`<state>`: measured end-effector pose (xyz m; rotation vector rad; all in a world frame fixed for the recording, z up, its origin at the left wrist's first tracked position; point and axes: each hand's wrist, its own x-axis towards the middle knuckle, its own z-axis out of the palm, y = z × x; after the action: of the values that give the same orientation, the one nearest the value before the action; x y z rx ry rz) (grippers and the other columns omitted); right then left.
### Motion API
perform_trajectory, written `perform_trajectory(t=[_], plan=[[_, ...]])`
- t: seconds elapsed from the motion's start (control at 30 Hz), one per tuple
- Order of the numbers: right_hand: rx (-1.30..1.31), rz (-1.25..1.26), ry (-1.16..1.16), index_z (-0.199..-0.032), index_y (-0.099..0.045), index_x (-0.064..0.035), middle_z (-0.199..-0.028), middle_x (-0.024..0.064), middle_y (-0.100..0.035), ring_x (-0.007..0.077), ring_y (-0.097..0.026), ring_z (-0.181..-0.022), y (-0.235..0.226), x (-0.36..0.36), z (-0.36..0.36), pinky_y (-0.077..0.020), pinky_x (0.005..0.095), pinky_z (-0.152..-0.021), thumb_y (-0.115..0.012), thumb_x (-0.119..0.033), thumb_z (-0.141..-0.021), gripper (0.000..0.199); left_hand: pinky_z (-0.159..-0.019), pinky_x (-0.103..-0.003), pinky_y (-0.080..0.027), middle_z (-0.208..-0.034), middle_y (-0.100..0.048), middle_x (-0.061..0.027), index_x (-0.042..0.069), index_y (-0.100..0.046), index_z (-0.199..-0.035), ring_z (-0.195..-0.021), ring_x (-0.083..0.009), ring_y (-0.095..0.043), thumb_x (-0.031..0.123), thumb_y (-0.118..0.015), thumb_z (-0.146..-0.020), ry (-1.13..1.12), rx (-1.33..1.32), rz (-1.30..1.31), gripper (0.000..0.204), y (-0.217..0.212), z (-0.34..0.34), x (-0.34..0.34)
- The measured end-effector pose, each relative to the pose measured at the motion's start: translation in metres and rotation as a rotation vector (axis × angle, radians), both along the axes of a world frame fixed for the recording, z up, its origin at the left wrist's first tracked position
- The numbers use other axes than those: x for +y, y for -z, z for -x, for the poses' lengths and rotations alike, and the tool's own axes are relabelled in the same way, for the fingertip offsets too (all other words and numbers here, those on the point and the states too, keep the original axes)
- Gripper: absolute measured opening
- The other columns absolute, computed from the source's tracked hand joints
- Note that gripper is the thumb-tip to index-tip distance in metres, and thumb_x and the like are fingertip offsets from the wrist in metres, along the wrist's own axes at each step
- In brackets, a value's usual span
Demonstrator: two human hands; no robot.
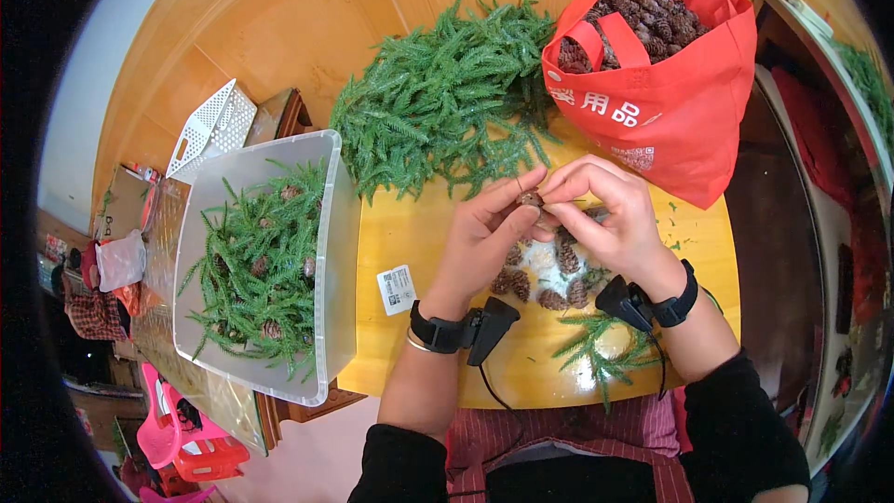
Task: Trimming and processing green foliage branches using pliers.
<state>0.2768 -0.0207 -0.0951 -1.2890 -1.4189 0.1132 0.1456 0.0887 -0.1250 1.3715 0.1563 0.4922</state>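
Above the yellow table, my left hand (486,240) holds a small brown pine cone (530,199) between thumb and fingers. My right hand (605,214) is closed in a pinch against the cone's right side. What lies between its fingertips is too small to make out. Beneath both hands, several loose pine cones (551,299) lie on and around a whitish patch of the tabletop, partly hidden by my fingers. A green artificial pine sprig (605,350) rests near the table's front edge, below my right wrist.
A big heap of green sprigs (447,98) covers the back of the table (391,354). Right of it stands a red bag (652,121) full of pine cones. At the left, a translucent bin (341,224) holds sprigs with cones. A white label card (397,290) lies beside it.
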Motion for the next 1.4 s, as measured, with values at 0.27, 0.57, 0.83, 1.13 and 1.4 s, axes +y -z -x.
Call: perform_trajectory(t=[0.27, 0.57, 0.83, 1.13, 1.4], plan=[[0.102, 0.187, -0.088, -0.093, -0.056, -0.0002, -0.104, 0.0109, -0.053, 0.0164, -0.053, -0.096, -0.002, -0.003, -0.015, -0.0451, 0.0298, -0.074, -0.062, -0.004, -0.071, 0.023, -0.061, -0.020, -0.044, -0.084, -0.057, -0.0043, 0.000, -0.050, -0.119, -0.066, -0.0079, -0.053, 0.008, -0.049, -0.087, 0.110, 0.038, -0.103, 0.033, -0.008, 0.005, 0.006], [0.558, 0.373, -0.575, -0.106, -0.053, 0.0007, -0.116, 0.0123, -0.046, 0.0176, -0.052, -0.100, 0.003, -0.003, -0.015, -0.0457, 0.0292, -0.082, -0.066, -0.004, -0.070, 0.038, -0.057, -0.019, -0.042, -0.074, -0.056, -0.0013, 0.002, -0.053, -0.118, -0.062, -0.0067, -0.051, 0.009, -0.049, -0.087, 0.273, 0.097, -0.105, 0.032, -0.016, 0.010, 0.002], [0.718, 0.255, -0.605, -0.092, -0.056, 0.0021, -0.104, 0.0123, -0.051, 0.0194, -0.060, -0.076, 0.006, -0.003, -0.014, -0.0509, 0.0293, -0.066, -0.060, 0.000, -0.078, 0.015, -0.053, -0.018, -0.041, -0.072, -0.057, -0.0014, 0.001, -0.056, -0.113, -0.058, -0.0060, -0.050, 0.012, -0.052, -0.086, 0.221, 0.101, -0.039, 0.029, -0.014, 0.005, -0.003], [0.780, 0.266, -0.561, -0.085, -0.057, 0.0026, -0.097, 0.0129, -0.055, 0.0188, -0.060, -0.068, 0.005, -0.002, -0.012, -0.0500, 0.0288, -0.061, -0.059, -0.003, -0.080, 0.007, -0.049, -0.017, -0.041, -0.073, -0.061, -0.0045, 0.001, -0.058, -0.102, -0.055, -0.0061, -0.051, 0.007, -0.054, -0.083, 0.183, 0.056, 0.024, 0.020, -0.008, 0.002, -0.003], [0.789, 0.249, -0.590, -0.089, -0.057, 0.0021, -0.100, 0.0131, -0.055, 0.0202, -0.060, -0.068, 0.007, -0.003, -0.016, -0.0492, 0.0301, -0.063, -0.057, -0.003, -0.081, 0.010, -0.048, -0.018, -0.043, -0.077, -0.063, -0.0085, 0.001, -0.056, -0.100, -0.058, -0.0084, -0.056, 0.001, -0.054, -0.081, 0.153, -0.004, 0.123, 0.019, -0.004, 0.001, -0.003]])
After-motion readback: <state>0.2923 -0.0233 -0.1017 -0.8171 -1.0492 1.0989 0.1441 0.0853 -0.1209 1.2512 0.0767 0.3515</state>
